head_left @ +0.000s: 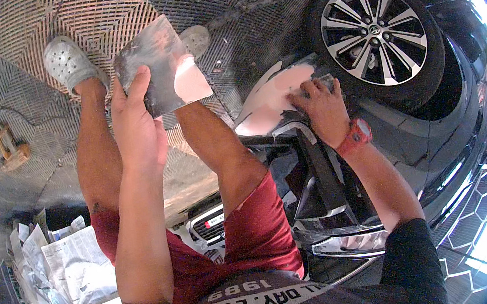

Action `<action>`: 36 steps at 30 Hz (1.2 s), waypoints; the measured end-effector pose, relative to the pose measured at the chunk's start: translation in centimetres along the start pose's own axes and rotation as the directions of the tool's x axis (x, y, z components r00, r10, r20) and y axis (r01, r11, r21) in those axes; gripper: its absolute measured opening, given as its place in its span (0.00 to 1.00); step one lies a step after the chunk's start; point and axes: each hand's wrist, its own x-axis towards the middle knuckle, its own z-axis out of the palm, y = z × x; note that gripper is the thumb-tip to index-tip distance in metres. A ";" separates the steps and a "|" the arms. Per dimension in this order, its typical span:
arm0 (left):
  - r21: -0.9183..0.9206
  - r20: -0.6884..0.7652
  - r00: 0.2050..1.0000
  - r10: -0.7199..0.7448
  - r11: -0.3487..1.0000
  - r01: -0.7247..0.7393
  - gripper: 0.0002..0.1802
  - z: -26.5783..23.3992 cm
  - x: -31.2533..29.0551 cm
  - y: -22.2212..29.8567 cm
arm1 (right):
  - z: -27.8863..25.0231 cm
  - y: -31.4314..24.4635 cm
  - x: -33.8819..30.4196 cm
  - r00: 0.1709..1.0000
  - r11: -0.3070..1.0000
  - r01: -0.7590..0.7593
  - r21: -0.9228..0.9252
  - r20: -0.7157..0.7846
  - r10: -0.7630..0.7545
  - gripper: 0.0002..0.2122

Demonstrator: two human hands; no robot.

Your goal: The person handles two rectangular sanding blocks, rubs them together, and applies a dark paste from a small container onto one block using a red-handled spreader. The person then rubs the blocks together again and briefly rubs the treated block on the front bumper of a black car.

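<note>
My left hand (pixel 139 119) grips a flat, square grey plate (pixel 153 71) by its near edge, thumb on top. A smooth patch of pink body filler (pixel 191 82) covers the plate's right corner. To the right, my right hand (pixel 326 113) has its fingers bent against the dark car's body panel (pixel 305 62), close to the front wheel. Something small and dark shows at its fingertips, too hidden to name. Pink filler (pixel 270 100) is spread over the panel just left of these fingers.
The car's wheel (pixel 374 33) stands beyond my right hand, with the headlight (pixel 351 243) nearer. At left are a white bin of crumpled newspaper (pixel 74 266) and an orange-brown tool (pixel 12 148) on the grated floor tiles (pixel 31 81). My clog-shod feet rest on the tiles.
</note>
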 end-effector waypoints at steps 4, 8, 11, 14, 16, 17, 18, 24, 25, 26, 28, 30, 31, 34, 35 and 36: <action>0.000 0.014 1.000 0.010 1.000 -0.010 0.28 0.0 0.1 0.1 | 0.9 -0.2 2.0 0.993 0.999 -0.042 0.011 0.107 0.041 0.21; 0.024 0.004 1.000 0.002 1.000 -0.002 0.28 0.4 -0.4 0.4 | 2.4 -1.7 0.7 0.992 0.999 -0.041 0.006 0.115 0.041 0.23; 0.011 0.023 1.000 0.003 1.000 -0.003 0.28 -0.2 0.2 0.1 | 2.8 -2.0 -1.5 0.999 1.000 -0.026 -0.010 0.042 0.026 0.24; -0.005 0.025 1.000 0.005 1.000 -0.005 0.29 -0.2 -0.1 0.5 | 2.8 -1.7 -3.3 1.000 0.999 0.002 0.035 0.021 -0.002 0.25; -0.024 0.037 0.999 0.014 1.000 -0.013 0.29 0.1 0.0 0.8 | 2.4 -1.1 -4.1 1.000 0.998 0.024 0.055 0.017 -0.025 0.25; -0.037 0.048 0.999 0.023 0.999 -0.021 0.28 0.1 0.0 0.8 | 2.0 -0.8 -4.4 0.999 0.997 0.040 0.059 0.023 -0.042 0.25; -0.051 0.057 0.998 0.028 0.998 -0.025 0.28 0.0 0.0 0.7 | 1.5 -0.6 -4.6 0.998 0.996 0.057 0.062 0.034 -0.059 0.25; -0.047 0.036 0.999 -0.003 0.999 0.004 0.26 -0.4 0.1 0.5 | -0.6 1.6 0.5 0.999 0.999 -0.040 0.029 0.010 0.040 0.25; -0.043 0.030 1.000 -0.001 0.999 0.002 0.26 -0.5 0.2 0.6 | -0.2 1.5 1.1 0.999 0.999 -0.044 0.030 0.023 0.043 0.24; -0.037 0.025 1.000 0.000 0.999 0.000 0.25 -0.5 0.2 0.6 | 0.4 1.1 1.5 0.998 0.998 -0.049 0.031 0.037 0.048 0.24; -0.024 0.002 1.000 0.001 1.000 -0.001 0.25 -0.3 0.1 0.5 | 1.8 0.3 1.8 0.997 0.998 -0.058 0.023 0.058 0.057 0.23; -0.009 -0.034 0.999 -0.003 1.000 0.003 0.25 0.0 -0.2 0.6 | 2.4 -0.7 1.7 0.995 0.998 -0.064 0.002 0.075 0.063 0.23; -0.011 -0.045 0.999 -0.010 1.000 0.009 0.25 -0.1 -0.3 0.5 | 2.2 -0.9 1.2 0.995 0.999 -0.048 0.000 0.083 0.048 0.23; -0.018 -0.033 0.999 -0.005 1.000 0.004 0.25 -0.1 0.0 0.3 | 1.5 -1.1 -0.9 0.997 1.000 -0.019 -0.004 0.068 0.019 0.23; -0.020 -0.006 1.000 0.011 1.000 -0.011 0.25 -0.1 0.2 0.3 | 2.0 -0.9 -1.8 0.999 1.000 -0.012 0.000 0.040 0.012 0.24; -0.022 0.017 1.000 0.021 1.000 -0.021 0.25 -0.3 0.1 0.2 | 2.1 -0.9 -2.8 1.000 1.000 -0.003 0.004 0.018 0.003 0.24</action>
